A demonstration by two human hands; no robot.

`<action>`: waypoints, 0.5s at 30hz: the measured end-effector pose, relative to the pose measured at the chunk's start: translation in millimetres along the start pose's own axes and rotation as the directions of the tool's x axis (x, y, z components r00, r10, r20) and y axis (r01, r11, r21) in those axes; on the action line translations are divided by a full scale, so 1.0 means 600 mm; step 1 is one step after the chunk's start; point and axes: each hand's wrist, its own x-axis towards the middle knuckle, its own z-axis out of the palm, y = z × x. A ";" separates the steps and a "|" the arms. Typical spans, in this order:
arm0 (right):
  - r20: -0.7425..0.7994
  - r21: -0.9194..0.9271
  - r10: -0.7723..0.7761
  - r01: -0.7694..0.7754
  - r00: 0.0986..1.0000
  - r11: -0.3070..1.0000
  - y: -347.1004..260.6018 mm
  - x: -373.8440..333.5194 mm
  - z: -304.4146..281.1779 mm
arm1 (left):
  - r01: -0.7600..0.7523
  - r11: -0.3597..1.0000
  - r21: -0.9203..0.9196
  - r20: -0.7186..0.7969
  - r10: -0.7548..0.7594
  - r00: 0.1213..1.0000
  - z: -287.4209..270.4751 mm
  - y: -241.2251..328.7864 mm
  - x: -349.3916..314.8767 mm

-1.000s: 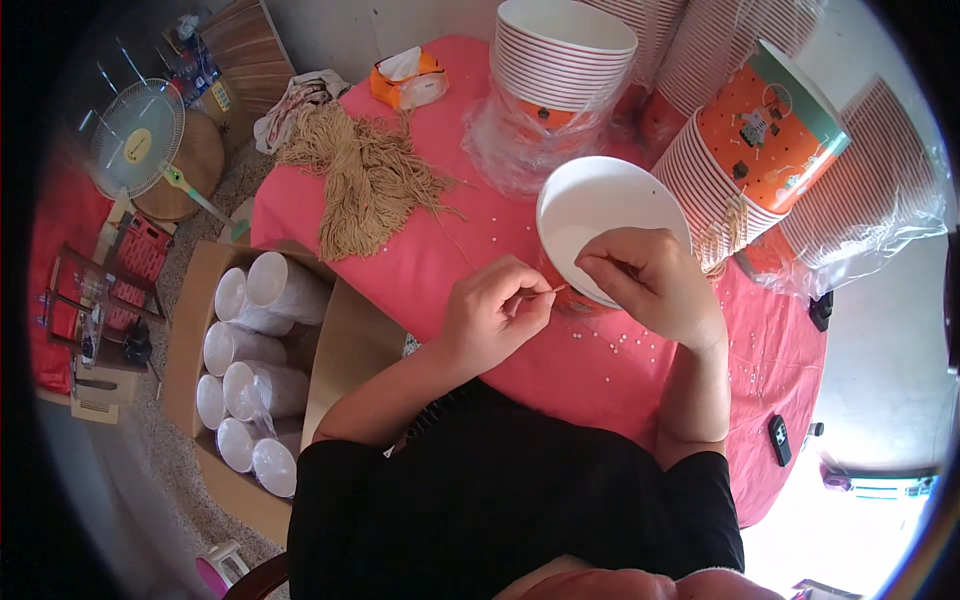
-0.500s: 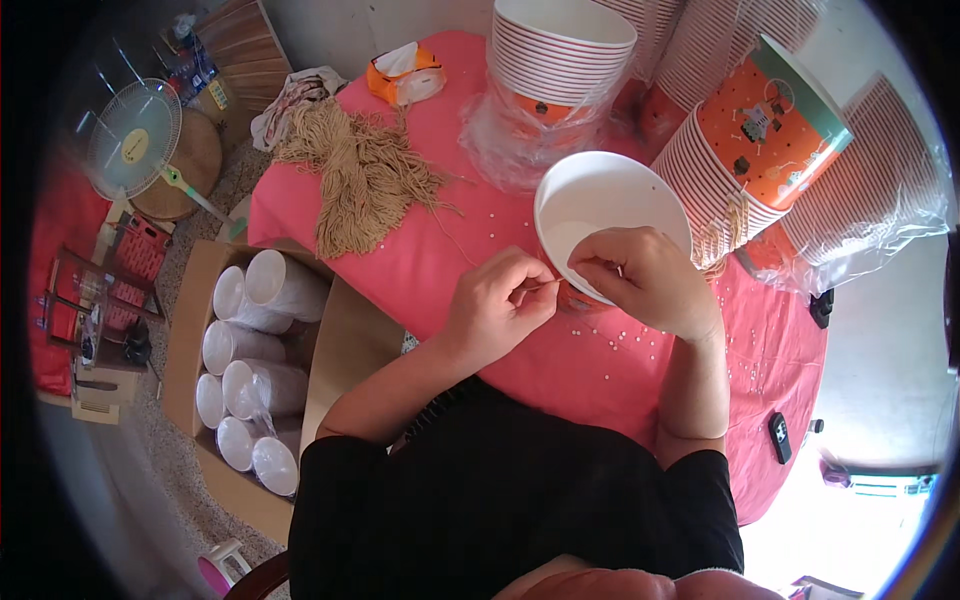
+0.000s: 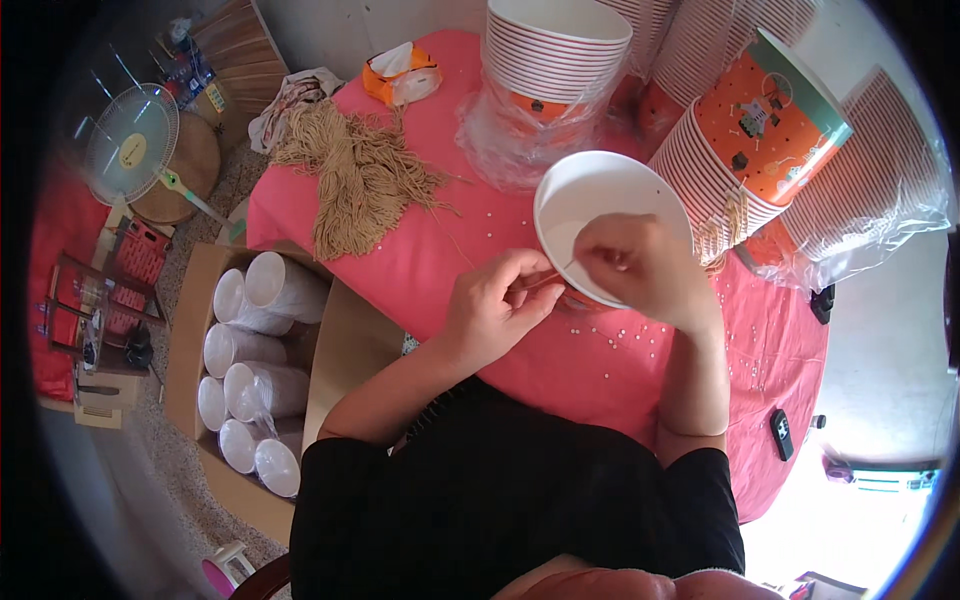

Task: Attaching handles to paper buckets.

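Head view. Change over the last half-second: the right hand [image 3: 650, 270] has turned slightly and its fingertips have risen a little over the near rim of the round white paper bucket with an orange outer wall [image 3: 590, 190]. It is motion-blurred; fingers curled in, but whether they grip anything cannot be told. The left hand [image 3: 505, 305], just left of that rim, has its thumb and forefinger closed on a thin, light-coloured strand [image 3: 569, 265], which runs toward the right fingertips over the bucket's near-left edge. Judged meaning: fine finger work on the strand is under way, with no turn to another object.

Edges and room: the bucket stands on the table with a glossy red cover [image 3: 560, 380]. Far side is tight: a tall white paper bucket stack in clear plastic [image 3: 560, 50]. Right also tight: a leaning stack of orange-and-green printed paper buckets [image 3: 770, 130]. More room lies to the left, up to the loose tan cord bundle [image 3: 365, 190], and on the near side, where small white bead-like bits [image 3: 606, 376] lie scattered. Table's near-left edge borders an open brown cardboard box [image 3: 345, 330].
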 end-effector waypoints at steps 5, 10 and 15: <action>-0.453 0.221 0.168 -0.072 0.875 0.973 -0.019 -0.025 -0.059 | -0.035 0.995 0.090 0.057 0.030 0.998 -0.036 -0.021 0.001; -0.786 0.284 0.122 0.179 0.607 0.942 0.013 -0.056 -0.115 | 0.081 0.992 0.099 0.103 -0.091 0.991 -0.080 -0.021 0.004; -0.885 0.441 0.225 0.581 0.407 0.685 0.053 -0.114 -0.184 | 0.438 0.859 -0.266 0.199 -0.395 0.897 -0.099 -0.028 0.006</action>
